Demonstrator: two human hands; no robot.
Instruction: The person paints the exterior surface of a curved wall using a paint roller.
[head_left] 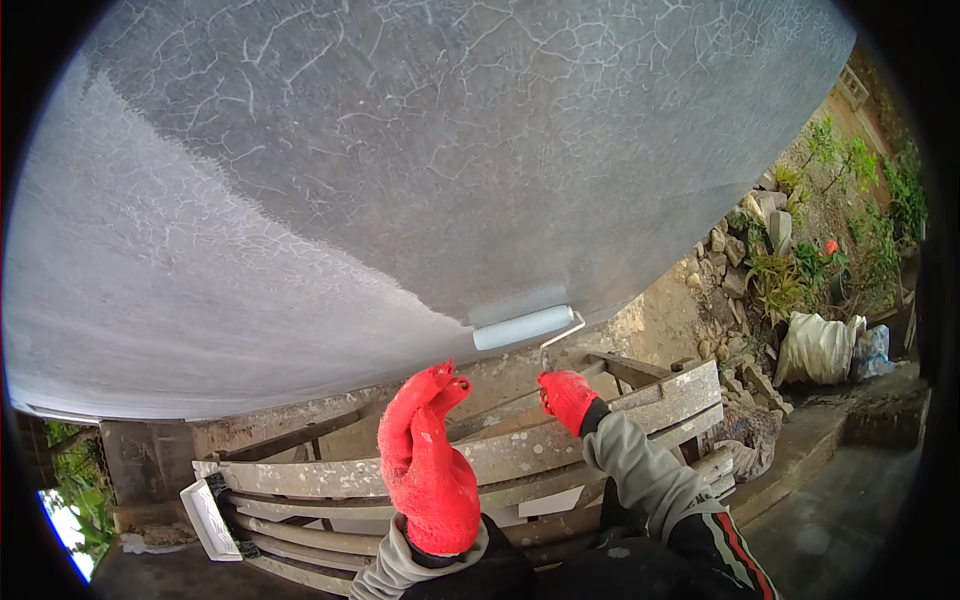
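Observation:
My right hand [568, 400], in a red glove, is closed around the handle of a paint roller [522, 327]. Its pale blue sleeve rests low against a large grey wall [420, 150] with light crack lines. To the left spreads a paler coated area [200, 290], whose ragged edge slopes down to the roller's left end. My left hand [430, 480], also red-gloved, is raised over the slatted wooden platform. Its fingers are loosely bent, with a gap at the tips, and I see nothing held in them.
A paint-spattered wooden platform [500, 460] runs crosswise below my hands. At its left end sits a white rectangular tray [209, 520]. Rubble stones [735, 280], plants [780, 285] and a white sack [818, 348] lie on the ground at the right.

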